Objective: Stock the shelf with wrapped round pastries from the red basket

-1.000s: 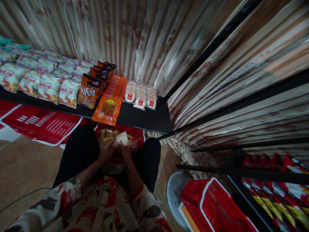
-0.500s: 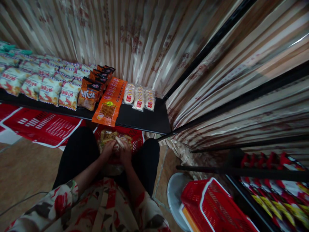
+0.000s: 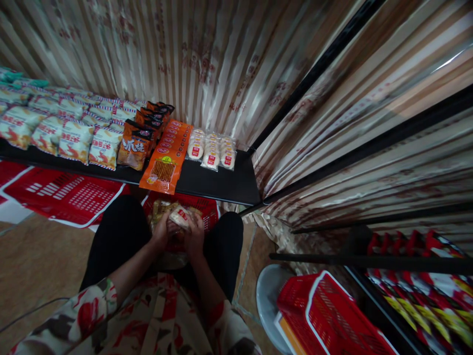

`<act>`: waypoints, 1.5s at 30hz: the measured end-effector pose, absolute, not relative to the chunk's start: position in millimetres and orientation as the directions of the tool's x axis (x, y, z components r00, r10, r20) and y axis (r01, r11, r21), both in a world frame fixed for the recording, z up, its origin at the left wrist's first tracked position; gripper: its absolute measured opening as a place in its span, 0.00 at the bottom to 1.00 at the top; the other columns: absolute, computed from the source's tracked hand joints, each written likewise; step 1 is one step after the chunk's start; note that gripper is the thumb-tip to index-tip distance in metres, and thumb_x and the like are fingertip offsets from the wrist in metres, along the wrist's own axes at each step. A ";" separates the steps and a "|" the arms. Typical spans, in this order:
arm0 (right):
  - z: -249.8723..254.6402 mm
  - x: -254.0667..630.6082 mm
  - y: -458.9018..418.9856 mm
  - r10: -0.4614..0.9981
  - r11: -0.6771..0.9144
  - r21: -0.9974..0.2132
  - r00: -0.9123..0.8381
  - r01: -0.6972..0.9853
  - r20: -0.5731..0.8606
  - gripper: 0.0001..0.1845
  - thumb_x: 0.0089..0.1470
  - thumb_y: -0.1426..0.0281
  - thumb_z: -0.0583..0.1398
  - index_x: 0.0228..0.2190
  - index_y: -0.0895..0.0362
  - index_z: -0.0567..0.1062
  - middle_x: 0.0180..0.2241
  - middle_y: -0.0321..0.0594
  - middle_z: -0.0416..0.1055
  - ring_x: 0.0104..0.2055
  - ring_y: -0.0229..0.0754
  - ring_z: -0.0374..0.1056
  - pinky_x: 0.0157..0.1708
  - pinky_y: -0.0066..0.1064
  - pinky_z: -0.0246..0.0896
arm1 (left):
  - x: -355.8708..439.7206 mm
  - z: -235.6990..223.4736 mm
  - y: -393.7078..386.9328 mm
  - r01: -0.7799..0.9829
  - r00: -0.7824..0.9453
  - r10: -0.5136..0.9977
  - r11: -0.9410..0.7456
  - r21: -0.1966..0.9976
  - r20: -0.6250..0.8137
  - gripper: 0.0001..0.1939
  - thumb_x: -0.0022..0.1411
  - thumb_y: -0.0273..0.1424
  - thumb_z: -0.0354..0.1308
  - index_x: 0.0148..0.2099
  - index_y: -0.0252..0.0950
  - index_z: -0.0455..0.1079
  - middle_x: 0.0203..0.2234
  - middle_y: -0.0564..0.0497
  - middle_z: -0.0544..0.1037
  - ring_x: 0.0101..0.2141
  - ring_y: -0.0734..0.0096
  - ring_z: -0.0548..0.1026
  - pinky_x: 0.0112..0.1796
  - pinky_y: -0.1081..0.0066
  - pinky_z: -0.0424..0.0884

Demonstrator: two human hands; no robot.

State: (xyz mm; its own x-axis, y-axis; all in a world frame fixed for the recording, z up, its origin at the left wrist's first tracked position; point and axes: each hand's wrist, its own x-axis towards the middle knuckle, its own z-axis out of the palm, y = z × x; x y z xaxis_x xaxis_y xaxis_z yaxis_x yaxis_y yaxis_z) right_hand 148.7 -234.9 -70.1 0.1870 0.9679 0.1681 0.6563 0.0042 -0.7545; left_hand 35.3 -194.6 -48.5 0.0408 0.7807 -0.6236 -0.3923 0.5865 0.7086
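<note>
Head view: white packet [image 3: 179, 218] with red label sits lower centre of frame, between both hands. Left hand [image 3: 161, 231] grips its left side, right hand [image 3: 195, 234] its right; neither hand nearer. Long axis seems to slant down toward right; dim light leaves this unsure. Red basket [image 3: 212, 215] lies below packet. Similar white packets [image 3: 211, 154] rest on black shelf [image 3: 225, 186], higher in frame and right of held one, right hand nearer them. Orange bag [image 3: 166, 157] lies just left of row.
</note>
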 end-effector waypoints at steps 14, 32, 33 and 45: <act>-39.8 170.2 -233.6 0.934 0.157 -0.874 0.220 0.459 0.283 0.24 0.44 0.82 0.51 0.38 0.52 0.77 0.58 0.38 0.52 0.58 0.45 0.52 0.56 0.38 0.51 | 43.2 -29.0 -193.9 -0.558 0.142 0.769 0.583 0.591 -0.624 0.14 0.48 0.32 0.57 0.36 0.28 0.71 0.25 0.47 0.78 0.28 0.67 0.76 0.30 0.73 0.70; -37.4 184.3 -214.8 0.876 -0.073 -0.997 0.480 0.025 -0.052 0.17 0.45 0.70 0.53 0.39 0.57 0.72 0.37 0.39 0.74 0.38 0.40 0.69 0.38 0.29 0.65 | 53.2 -6.3 -195.6 -0.508 0.204 0.839 0.530 0.678 -0.504 0.11 0.44 0.30 0.60 0.34 0.33 0.70 0.25 0.51 0.76 0.27 0.71 0.74 0.29 0.75 0.69; -37.6 183.0 -214.4 0.869 -0.096 -0.994 0.484 -0.047 -0.107 0.15 0.46 0.68 0.53 0.37 0.57 0.72 0.33 0.38 0.74 0.34 0.39 0.69 0.34 0.29 0.65 | 54.4 -7.3 -194.9 -0.516 0.202 0.841 0.527 0.675 -0.503 0.11 0.44 0.29 0.60 0.34 0.33 0.69 0.26 0.50 0.76 0.27 0.71 0.74 0.29 0.75 0.69; -16.8 172.9 -215.1 0.890 -0.056 -0.977 0.434 -0.204 -0.141 0.17 0.45 0.61 0.58 0.37 0.57 0.69 0.32 0.37 0.73 0.32 0.38 0.69 0.32 0.27 0.64 | 68.0 1.8 -192.2 -0.536 0.135 0.827 0.524 0.662 -0.546 0.12 0.41 0.26 0.62 0.32 0.33 0.67 0.26 0.52 0.75 0.26 0.75 0.73 0.28 0.77 0.69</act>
State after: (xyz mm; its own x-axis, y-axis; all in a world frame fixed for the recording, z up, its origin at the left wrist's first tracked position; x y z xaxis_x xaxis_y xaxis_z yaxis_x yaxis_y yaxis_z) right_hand 172.9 -215.1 -16.8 0.4339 0.8898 -0.1412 -0.2039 -0.0557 -0.9774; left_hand 68.0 -192.2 1.8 0.1347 0.8272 -0.5455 -0.5364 0.5238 0.6618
